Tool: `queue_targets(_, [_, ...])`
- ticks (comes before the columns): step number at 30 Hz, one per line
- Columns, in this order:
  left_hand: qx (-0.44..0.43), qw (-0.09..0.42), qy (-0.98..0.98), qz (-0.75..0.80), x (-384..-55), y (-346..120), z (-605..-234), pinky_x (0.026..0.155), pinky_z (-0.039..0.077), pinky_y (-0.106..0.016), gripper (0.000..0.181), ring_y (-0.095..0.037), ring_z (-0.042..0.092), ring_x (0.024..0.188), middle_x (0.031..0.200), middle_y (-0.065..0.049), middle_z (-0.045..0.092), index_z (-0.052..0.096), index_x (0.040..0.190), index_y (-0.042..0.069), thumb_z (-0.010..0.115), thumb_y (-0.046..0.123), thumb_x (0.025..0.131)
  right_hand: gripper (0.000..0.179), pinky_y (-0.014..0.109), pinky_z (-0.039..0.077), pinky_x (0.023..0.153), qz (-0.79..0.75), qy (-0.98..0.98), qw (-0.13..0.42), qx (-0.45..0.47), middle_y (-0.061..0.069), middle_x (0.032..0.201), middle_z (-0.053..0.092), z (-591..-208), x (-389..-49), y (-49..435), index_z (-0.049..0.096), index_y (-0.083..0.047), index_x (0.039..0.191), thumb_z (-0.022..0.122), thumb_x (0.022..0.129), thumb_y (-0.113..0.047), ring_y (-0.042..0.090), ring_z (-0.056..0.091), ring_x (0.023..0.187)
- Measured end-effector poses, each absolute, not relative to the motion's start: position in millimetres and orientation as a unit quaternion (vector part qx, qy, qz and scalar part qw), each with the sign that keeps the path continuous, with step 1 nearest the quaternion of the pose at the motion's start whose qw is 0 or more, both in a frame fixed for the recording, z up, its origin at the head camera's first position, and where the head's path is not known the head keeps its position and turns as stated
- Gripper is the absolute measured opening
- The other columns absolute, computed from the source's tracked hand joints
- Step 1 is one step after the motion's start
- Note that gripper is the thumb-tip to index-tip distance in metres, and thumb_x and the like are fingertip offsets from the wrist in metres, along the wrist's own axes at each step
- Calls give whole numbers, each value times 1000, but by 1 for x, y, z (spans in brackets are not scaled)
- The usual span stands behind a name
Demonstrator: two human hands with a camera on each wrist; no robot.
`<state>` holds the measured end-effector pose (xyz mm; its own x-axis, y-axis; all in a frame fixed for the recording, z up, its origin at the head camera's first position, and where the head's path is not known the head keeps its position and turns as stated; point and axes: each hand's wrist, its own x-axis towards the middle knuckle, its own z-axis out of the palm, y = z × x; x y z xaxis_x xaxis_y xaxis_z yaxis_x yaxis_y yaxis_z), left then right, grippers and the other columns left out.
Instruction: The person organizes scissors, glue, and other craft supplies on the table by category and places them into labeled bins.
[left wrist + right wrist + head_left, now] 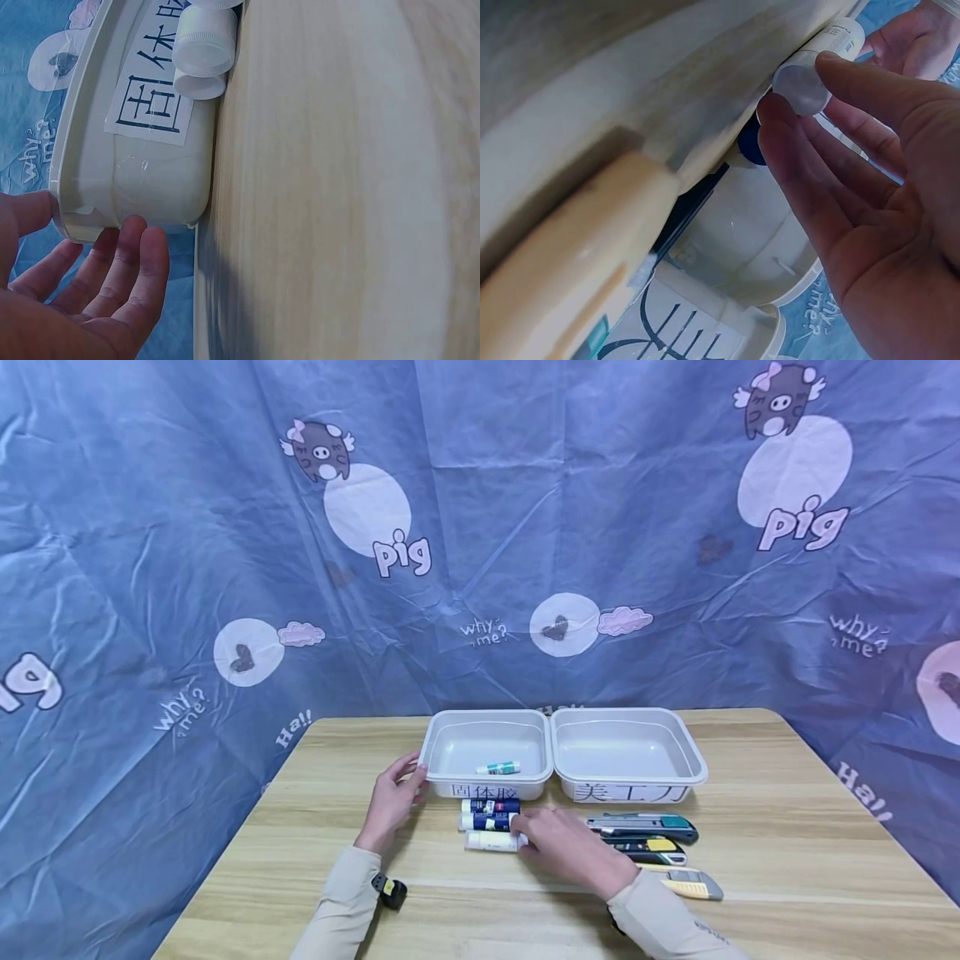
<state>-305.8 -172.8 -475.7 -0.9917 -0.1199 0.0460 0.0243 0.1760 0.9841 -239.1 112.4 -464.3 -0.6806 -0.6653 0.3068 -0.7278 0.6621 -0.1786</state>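
My left hand [393,793] holds the left end of a white plastic box [442,788], thumb at the rim and fingertips against the wall below it. A green-and-white glue stick [498,768] lies inside this box. Just in front of it, two dark blue glue sticks [480,807] and a white glue stick [489,841] lie side by side on the table. With thumb and index finger, my right hand [570,847] pinches the right end of the white glue stick, as the right wrist view shows. That hand partly hides the sticks' right ends in the head view.
A second white box [566,788], also labelled, stands right beside the first. In front of it lie a teal utility knife [660,827], a black-and-yellow one [652,850] and a cream one [693,885]. Behind the wooden table [300,802] hangs a blue printed cloth [480,527].
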Motion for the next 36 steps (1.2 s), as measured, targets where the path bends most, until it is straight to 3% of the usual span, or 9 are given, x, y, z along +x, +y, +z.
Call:
queue_targets(13, [32, 54, -768, -637, -306, -173, -476, 80, 62, -41, 42, -31, 70, 99, 127, -23, 66, 57, 143, 3, 63, 15, 102, 16, 22, 57, 69, 160, -908, 77, 379, 3, 98, 74, -463, -240, 115, 72, -12, 99, 79, 86, -6, 10, 68, 78])
queue_targets(36, [31, 54, -771, -634, -305, -173, -475, 81, 61, -39, 41, -27, 70, 97, 127, -24, 66, 58, 142, 2, 62, 16, 103, 22, 23, 57, 67, 161, -908, 79, 378, 3, 95, 72, -456, -238, 117, 72, -10, 98, 78, 82, 2, 10, 65, 76])
